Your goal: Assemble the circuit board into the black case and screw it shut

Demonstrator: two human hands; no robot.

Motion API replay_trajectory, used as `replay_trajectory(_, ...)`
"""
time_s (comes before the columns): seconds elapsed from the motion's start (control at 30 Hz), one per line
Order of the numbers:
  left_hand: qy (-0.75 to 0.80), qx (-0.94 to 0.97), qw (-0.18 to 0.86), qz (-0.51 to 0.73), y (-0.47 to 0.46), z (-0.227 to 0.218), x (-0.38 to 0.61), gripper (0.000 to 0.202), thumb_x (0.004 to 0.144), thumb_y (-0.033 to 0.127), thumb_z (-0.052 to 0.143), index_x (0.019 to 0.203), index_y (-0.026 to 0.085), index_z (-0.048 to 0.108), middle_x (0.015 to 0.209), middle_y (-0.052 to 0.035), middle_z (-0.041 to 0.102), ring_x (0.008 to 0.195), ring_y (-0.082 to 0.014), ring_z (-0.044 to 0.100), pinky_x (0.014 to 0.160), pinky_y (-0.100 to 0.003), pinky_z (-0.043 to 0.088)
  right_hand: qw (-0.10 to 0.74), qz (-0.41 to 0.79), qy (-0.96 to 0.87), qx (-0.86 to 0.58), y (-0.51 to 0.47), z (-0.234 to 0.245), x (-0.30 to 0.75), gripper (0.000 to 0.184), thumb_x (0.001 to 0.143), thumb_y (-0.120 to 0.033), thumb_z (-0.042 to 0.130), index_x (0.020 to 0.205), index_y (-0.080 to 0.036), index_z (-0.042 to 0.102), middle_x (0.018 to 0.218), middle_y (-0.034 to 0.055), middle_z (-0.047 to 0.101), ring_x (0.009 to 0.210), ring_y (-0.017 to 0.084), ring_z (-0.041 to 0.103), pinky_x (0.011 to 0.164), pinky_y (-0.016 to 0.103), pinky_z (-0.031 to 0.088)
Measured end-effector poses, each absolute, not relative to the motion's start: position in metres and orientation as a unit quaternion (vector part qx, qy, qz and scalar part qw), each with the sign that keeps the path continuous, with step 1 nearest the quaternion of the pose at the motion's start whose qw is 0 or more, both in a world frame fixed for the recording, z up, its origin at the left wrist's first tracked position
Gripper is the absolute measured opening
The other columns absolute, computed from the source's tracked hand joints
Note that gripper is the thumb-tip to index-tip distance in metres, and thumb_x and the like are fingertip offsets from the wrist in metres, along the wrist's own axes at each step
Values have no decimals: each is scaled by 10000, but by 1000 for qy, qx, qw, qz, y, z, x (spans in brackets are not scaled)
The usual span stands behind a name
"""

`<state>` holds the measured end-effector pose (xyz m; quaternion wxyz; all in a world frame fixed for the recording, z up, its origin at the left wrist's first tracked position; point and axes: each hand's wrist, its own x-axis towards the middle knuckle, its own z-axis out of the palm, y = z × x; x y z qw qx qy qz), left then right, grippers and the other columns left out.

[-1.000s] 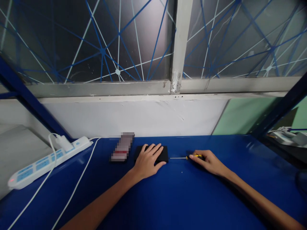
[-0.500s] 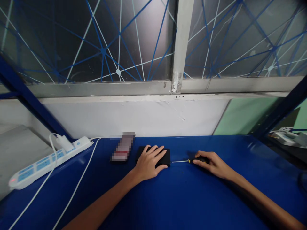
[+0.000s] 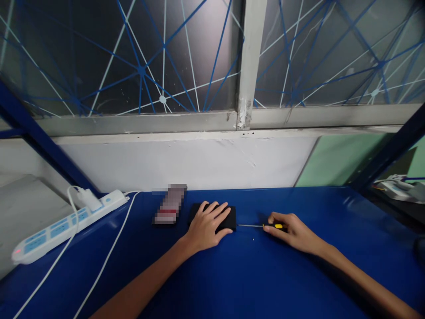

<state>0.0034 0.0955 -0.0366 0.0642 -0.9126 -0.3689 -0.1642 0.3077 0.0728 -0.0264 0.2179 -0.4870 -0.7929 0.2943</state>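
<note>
A flat black rectangular box (image 3: 229, 219) lies on the blue table. My left hand (image 3: 208, 225) rests on top of it, fingers spread and thumb by the near right corner; much of the box is hidden beneath. From the right, my right hand (image 3: 292, 229) grips the black and yellow handle of a screwdriver (image 3: 250, 226) between thumb and fingers. The thin metal shaft points left, its tip at the right side of the box. Whether the tip sits in a screw is too small to tell.
Left of the box lies a blurred-out phone-like object (image 3: 171, 204). A white power strip (image 3: 66, 228) with a plug and white cables (image 3: 111, 252) runs along the table's left side. A tiny light speck (image 3: 253, 239) lies before the screwdriver. Behind the blue table (image 3: 252, 283) stands a white wall (image 3: 199, 164).
The screwdriver's handle has turned in my right hand: a yellow patch now shows on it. The fingers of that hand have shifted slightly. My left hand and the box stay in place.
</note>
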Motion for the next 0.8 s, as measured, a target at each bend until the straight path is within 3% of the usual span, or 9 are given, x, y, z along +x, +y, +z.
replay_trajectory(0.1,-368,-914,66,-160,96,-37,3,531,949,522,463,1389,227,463,1447,-87,465,1278,-341,475,1045,-593,330,231,279,-799,-480,75,-29,310,327,858,-525,595,842,-199,581,639,-28,542,539,115,418,496,240,302)
replay_trajectory(0.27,-367,-914,66,-162,97,-40,2,535,949,515,464,1397,223,453,1455,-92,455,1279,-341,469,1048,-593,321,263,286,-808,-443,76,-30,310,351,898,-506,553,798,-189,664,758,25,647,673,159,564,632,270,415)
replay_trajectory(0.4,-366,-914,63,-163,97,-39,3,534,950,516,461,1398,225,453,1449,-95,463,1275,-345,472,1041,-593,325,257,307,-791,-463,74,-31,305,478,918,-545,488,650,-174,626,631,13,570,560,129,468,542,261,361)
replay_trajectory(0.57,-365,-914,60,-166,97,-38,4,532,950,517,458,1401,236,453,1438,-95,478,1262,-346,484,1036,-585,328,238,414,-713,-513,72,-33,300,534,878,-626,490,658,-162,636,483,-44,387,445,92,281,428,242,218)
replay_trajectory(0.8,-355,-918,59,-165,97,-37,1,569,954,505,448,1453,244,365,1467,-96,439,1315,-328,432,1073,-573,303,234,419,-712,-512,74,-26,300,555,869,-647,479,636,-165,624,463,-55,358,431,89,271,430,240,215)
